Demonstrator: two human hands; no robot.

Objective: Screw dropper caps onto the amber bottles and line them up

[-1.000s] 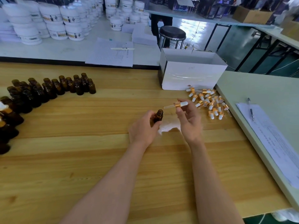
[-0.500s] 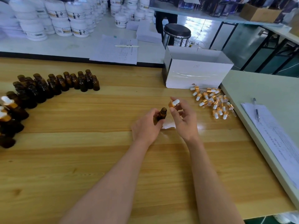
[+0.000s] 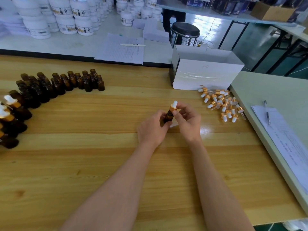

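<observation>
1 amber bottle (image 3: 168,117) is held just above the wooden table (image 3: 100,164), near its middle, in the left hand (image 3: 152,130). The fingers and thumb of that hand are curled closely round the bottle's body, and the neck is tilted up and slightly to the right. 1 dropper cap (image 3: 173,106), with a gold collar and a white bulb, is seated on that neck. It is pinched at the collar between the thumb and forefinger of the right hand (image 3: 189,121), while the other fingers are kept loosely bent and hold nothing. How far the cap is threaded on cannot be told.

To the left, the uncapped bottles (image 3: 66,82) are massed upright in 1 curved band, 2 or 3 deep. About 20 can be made out, but overlap prevents an exact count. At the left edge, the capped bottles (image 3: 15,107) are cut off by the frame; at least 2 white bulbs are seen there.

To the right of the hands, the loose caps (image 3: 220,104) are heaped in 1 pile of roughly 20, lying on their sides and touching one another. Just behind that pile 1 white box (image 3: 206,77) stands open at the top.

2 pens are visible: 1 pen (image 3: 133,45) lies on a sheaf of papers (image 3: 121,52) on the far table, and 1 dark pen (image 3: 267,114) lies on a sheet (image 3: 283,139) on the pale table at the right. 1 black stool (image 3: 185,29) stands behind the box. White jars (image 3: 81,22) are stacked beyond, too many to count.
</observation>
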